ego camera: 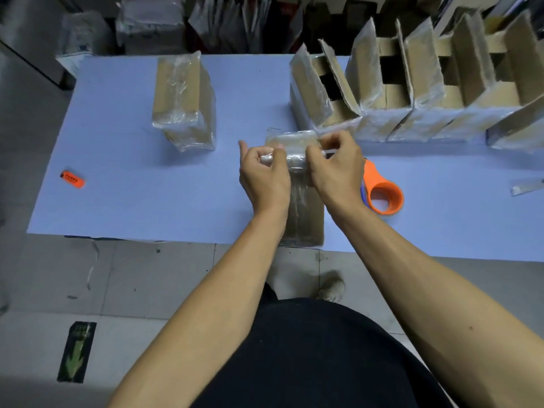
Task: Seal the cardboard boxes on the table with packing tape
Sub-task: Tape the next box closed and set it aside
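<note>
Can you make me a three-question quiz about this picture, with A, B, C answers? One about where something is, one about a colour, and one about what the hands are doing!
1. Where is the small orange lighter?
A. On the table's left side
B. Inside an open box
C. On the floor

2. What colour is the tape dispenser?
A. Green
B. Orange
C. Black

3. What are the hands doing?
A. Resting flat on the table
B. Holding the tape dispenser
C. Pinching clear tape over the box

Answers:
1 A: it lies on the blue table, far left.
2 B: its handle and ring are orange.
3 C: the left hand and right hand pinch clear tape across the box.
</note>
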`<state>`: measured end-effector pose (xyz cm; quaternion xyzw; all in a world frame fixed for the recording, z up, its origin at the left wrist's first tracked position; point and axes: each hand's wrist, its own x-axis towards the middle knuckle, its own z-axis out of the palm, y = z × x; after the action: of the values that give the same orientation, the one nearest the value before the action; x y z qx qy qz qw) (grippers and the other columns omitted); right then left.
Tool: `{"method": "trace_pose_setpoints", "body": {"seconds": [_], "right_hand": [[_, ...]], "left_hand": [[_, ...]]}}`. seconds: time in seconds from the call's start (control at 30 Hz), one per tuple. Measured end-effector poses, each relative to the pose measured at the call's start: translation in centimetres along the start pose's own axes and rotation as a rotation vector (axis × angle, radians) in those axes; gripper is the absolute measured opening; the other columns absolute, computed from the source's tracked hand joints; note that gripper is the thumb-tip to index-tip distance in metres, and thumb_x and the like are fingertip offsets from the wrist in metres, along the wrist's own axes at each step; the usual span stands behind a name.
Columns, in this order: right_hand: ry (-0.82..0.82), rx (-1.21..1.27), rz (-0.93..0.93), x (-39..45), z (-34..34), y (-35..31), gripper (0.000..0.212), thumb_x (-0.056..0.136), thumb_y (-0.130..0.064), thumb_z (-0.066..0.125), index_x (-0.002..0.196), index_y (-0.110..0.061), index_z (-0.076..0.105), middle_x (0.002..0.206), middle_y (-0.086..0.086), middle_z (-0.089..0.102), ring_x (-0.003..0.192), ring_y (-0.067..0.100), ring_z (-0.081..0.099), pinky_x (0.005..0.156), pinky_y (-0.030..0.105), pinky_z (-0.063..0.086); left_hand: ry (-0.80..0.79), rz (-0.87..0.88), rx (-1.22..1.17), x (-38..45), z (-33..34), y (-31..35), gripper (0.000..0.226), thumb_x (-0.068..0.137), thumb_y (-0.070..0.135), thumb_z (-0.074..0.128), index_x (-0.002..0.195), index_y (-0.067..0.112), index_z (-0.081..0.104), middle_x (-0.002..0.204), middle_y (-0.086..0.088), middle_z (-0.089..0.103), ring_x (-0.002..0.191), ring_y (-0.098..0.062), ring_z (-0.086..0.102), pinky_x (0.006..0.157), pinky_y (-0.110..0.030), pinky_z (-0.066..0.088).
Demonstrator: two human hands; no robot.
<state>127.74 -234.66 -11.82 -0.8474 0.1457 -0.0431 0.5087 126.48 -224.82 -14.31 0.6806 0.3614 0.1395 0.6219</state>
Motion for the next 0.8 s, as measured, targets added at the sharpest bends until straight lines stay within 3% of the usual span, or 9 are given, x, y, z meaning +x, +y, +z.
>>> {"method": "trace_pose_setpoints", "body": {"seconds": [0.1,0.2,0.27,0.43,0.5,0.57,0.63,0.7,0.8], "right_hand": [[-0.064,-0.031,0.047,0.7,0.2,-0.6,0.029,0.081,-0.027,0.058,0.11,-0.021,0.059,0.104,-0.007,0.064,0.1,0.015,0.059,0.082,0.029,0.042],[-0.132,-0.204,0.036,0.7,1.3,-1.1,0.031,0.085,-0.037,0.055,0.113,-0.024,0.057,0.121,-0.001,0.056,0.116,0.02,0.051,0.082,0.035,0.04],[-0.129,-0.273,0.024,0.5,1.8,-1.2,0.033,0.083,-0.044,0.057,0.109,-0.025,0.055,0.12,-0.002,0.053,0.116,0.021,0.046,0.076,0.033,0.034],[-0.046,-0.234,-0.014,1.3,1.5,-1.1,0.02,0.087,-0.024,0.052,0.103,-0.023,0.064,0.101,-0.005,0.069,0.099,0.025,0.059,0.071,0.029,0.029],[-0.068,-0.216,-0.027,2.1,1.2,-0.8,0.021,0.094,-0.028,0.049,0.103,-0.021,0.068,0.1,-0.001,0.071,0.099,0.025,0.061,0.072,0.03,0.034],[-0.169,-0.108,-0.025,2.8,1.0,-0.3,0.028,0.1,-0.037,0.047,0.106,-0.021,0.069,0.101,-0.001,0.07,0.101,0.021,0.062,0.081,0.034,0.045],[-0.306,0.094,0.033,2.9,0.8,0.5,0.033,0.101,-0.04,0.05,0.126,-0.022,0.063,0.123,-0.003,0.065,0.113,0.011,0.057,0.102,0.035,0.045],[-0.432,0.084,0.077,2.2,0.7,2.0,0.049,0.097,-0.041,0.056,0.143,-0.026,0.048,0.142,-0.003,0.053,0.123,0.008,0.05,0.109,0.032,0.04],[-0.547,-0.226,0.149,0.5,0.4,5.0,0.05,0.091,-0.049,0.058,0.135,-0.026,0.055,0.131,0.001,0.061,0.118,0.021,0.057,0.102,0.041,0.046]], "left_hand": [[-0.018,-0.113,-0.058,0.4,0.2,0.6,0.063,0.087,0.021,0.067,0.145,0.021,0.041,0.122,0.014,0.055,0.097,-0.003,0.06,0.08,-0.011,0.043],[-0.046,-0.106,0.048,0.5,0.5,1.1,0.022,0.088,0.024,0.061,0.108,0.028,0.07,0.106,0.009,0.071,0.098,-0.021,0.068,0.08,-0.031,0.055],[-0.014,-0.146,0.027,0.5,0.6,1.7,0.013,0.082,0.026,0.06,0.075,0.029,0.072,0.085,0.004,0.074,0.087,-0.029,0.071,0.077,-0.043,0.061],[0.027,-0.229,-0.034,1.6,0.6,2.4,0.023,0.078,0.027,0.066,0.056,0.023,0.068,0.052,0.015,0.062,0.07,-0.022,0.062,0.066,-0.033,0.058],[-0.124,-0.144,-0.022,2.1,0.2,1.9,0.024,0.089,0.03,0.067,0.066,0.024,0.068,0.064,0.014,0.066,0.073,-0.016,0.059,0.068,-0.028,0.051],[-0.37,-0.06,-0.075,2.7,-0.9,0.5,0.002,0.097,0.028,0.066,0.096,0.026,0.066,0.102,-0.001,0.072,0.089,-0.014,0.062,0.081,-0.028,0.054],[-0.483,-0.016,-0.09,3.3,-2.3,-1.0,0.021,0.095,0.023,0.071,0.113,0.024,0.058,0.113,-0.003,0.066,0.094,-0.011,0.063,0.082,-0.025,0.057],[-0.38,-0.054,-0.089,4.2,-3.2,-1.9,0.025,0.093,0.022,0.074,0.111,0.02,0.057,0.105,-0.002,0.065,0.089,-0.013,0.063,0.078,-0.029,0.056],[-0.14,-0.202,-0.021,5.7,-4.0,-3.1,0.026,0.09,0.033,0.076,0.103,0.018,0.059,0.104,-0.005,0.069,0.091,-0.021,0.067,0.082,-0.04,0.06]]}}
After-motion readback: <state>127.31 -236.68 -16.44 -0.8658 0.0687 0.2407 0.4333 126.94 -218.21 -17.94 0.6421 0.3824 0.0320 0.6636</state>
